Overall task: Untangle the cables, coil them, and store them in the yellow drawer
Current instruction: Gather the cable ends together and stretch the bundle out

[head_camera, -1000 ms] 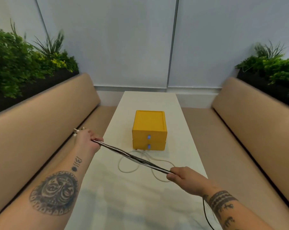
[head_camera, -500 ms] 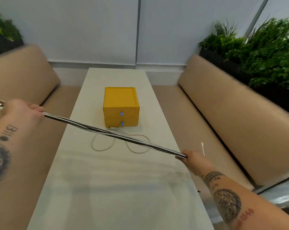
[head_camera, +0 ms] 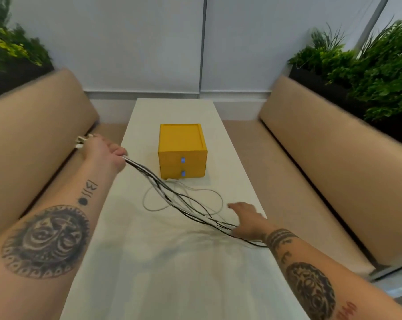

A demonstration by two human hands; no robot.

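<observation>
Inked on the left forearm: a small W-like mark (head_camera: 91,186) above short bars and a dot, then a large round face. Near the right elbow, red lettering (head_camera: 347,310), too blurred to read. On the yellow drawer unit (head_camera: 181,144), at mid-table, only two small blue tabs (head_camera: 183,160), one per drawer front, both fronts shut.

Clenched in the left grip (head_camera: 105,151), raised over the table's left edge: the cables (head_camera: 170,192), black and white strands, with pale plug ends (head_camera: 81,142) poking out behind the knuckles. Fanning loose from there, down and right across the table (head_camera: 149,273), as far as the wrist of the right grip (head_camera: 246,219). Fingers of that grip stretched flat, holding nothing, low over the table's right side. Lying slack just in front of the drawer unit: loops of white cable (head_camera: 147,205).

Pale, glossy table, long and narrow. Tan padded benches (head_camera: 322,146) along both sides, dark planters (head_camera: 315,82) of green foliage behind them, plain pale wall panels (head_camera: 149,42) at the far end.
</observation>
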